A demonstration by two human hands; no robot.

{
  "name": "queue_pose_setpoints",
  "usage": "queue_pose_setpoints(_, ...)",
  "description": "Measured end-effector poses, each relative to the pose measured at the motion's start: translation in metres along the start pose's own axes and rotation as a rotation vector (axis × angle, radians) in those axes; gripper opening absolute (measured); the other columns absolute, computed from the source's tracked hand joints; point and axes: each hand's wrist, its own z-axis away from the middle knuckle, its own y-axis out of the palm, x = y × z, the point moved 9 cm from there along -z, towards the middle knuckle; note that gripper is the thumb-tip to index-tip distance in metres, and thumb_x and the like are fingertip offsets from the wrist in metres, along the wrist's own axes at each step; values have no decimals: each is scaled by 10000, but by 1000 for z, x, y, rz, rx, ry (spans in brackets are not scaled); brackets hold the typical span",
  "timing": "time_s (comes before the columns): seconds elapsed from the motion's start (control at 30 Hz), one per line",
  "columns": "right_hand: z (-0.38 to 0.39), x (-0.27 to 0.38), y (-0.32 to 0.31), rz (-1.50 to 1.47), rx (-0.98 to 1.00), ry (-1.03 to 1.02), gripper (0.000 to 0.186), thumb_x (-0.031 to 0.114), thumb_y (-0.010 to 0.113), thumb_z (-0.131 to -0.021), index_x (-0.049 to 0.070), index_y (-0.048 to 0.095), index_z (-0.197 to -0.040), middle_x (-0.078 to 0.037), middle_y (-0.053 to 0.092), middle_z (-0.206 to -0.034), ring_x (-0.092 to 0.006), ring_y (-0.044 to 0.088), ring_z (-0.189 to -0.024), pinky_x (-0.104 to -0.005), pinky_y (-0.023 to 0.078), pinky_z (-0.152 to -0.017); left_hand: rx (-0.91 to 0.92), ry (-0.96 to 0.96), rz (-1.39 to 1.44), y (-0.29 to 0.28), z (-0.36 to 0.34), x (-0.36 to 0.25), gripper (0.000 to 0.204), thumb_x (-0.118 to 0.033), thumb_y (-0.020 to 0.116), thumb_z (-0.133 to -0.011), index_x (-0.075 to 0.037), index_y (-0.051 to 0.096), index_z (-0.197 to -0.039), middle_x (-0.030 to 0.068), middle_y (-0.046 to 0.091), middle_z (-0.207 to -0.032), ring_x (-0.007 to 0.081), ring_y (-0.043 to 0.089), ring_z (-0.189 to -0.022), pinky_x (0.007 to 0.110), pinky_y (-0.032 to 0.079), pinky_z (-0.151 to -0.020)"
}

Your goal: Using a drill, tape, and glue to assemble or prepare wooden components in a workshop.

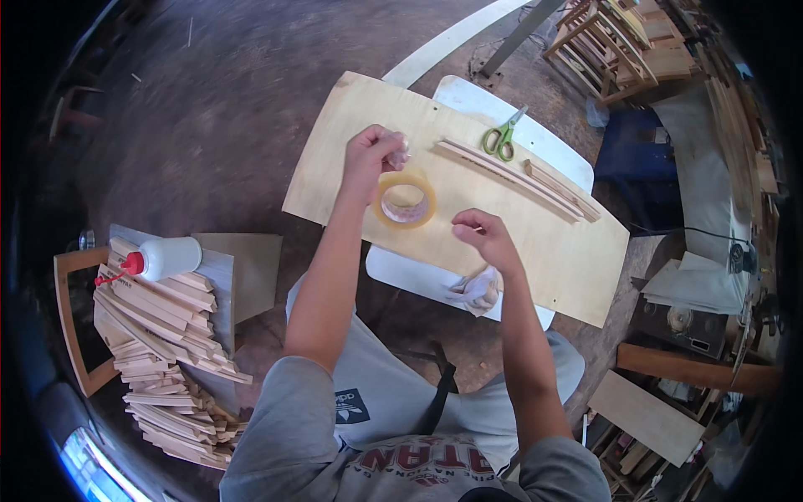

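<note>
My left hand [371, 159] is closed over a wide wooden board [343, 125], pinching a crumpled bit of clear tape [401, 153]. Just below it sits a large roll of clear yellowish tape [406, 220]. To the right of the roll, my right hand [488, 240] has its fingers curled in toward the thumb; whatever is between them, if anything, does not show. A whitish crumpled wad [480, 290] lies near my right wrist. Farther off on the board are thin wooden strips [508, 176] and green-handled scissors [499, 140].
The board rests across a white stool or bench [418, 271]. At left, a stack of wooden slats [159, 305] carries a white bottle with a red nozzle [171, 258]. A blue box [633, 171] and wood offcuts [648, 417] stand at right.
</note>
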Motion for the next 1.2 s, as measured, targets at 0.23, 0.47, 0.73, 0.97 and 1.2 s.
queue_pose_setpoints(0.23,13,32,72,305,-469,-200,492,179,845,-720,70,683,-1171,-66,663,-1032,-197,628,-919,-334,506,-792,54,-48,81,17,6,4,151,-120,675,-934,-90,601,-806,32,658,-754,94,599,-625,244,476,-563)
queue_pose_setpoints(0.47,10,39,72,318,-544,-353,755,190,817,-727,35,516,-1401,-208,553,-1313,-341,552,-1226,-421,448,-1050,176,-71,254,29,9,7,133,-99,660,-943,-76,595,-829,56,664,-766,96,595,-626,234,475,-556)
queue_pose_setpoints(0.73,-22,-7,16,-279,149,69,478,150,815,-747,18,692,-1190,-40,704,-1061,-148,642,-951,-313,476,-914,46,-7,49,-5,7,-6,121,-129,659,-955,-91,615,-850,43,693,-795,88,643,-682,210,462,-573)
queue_pose_setpoints(0.97,-39,-15,-74,-111,201,144,462,183,800,-675,35,714,-1104,4,694,-937,-113,605,-885,-253,433,-827,-105,-102,-96,-6,11,13,113,-129,681,-934,-85,627,-846,41,700,-784,103,669,-709,236,495,-602)
queue_pose_setpoints(1.2,-43,-22,-104,-110,134,119,498,184,739,-706,39,703,-1181,-35,687,-1089,-149,613,-961,-282,425,-903,-1,-232,-168,16,14,34,138,-177,635,-970,-80,617,-874,52,708,-844,119,688,-736,263,558,-674)
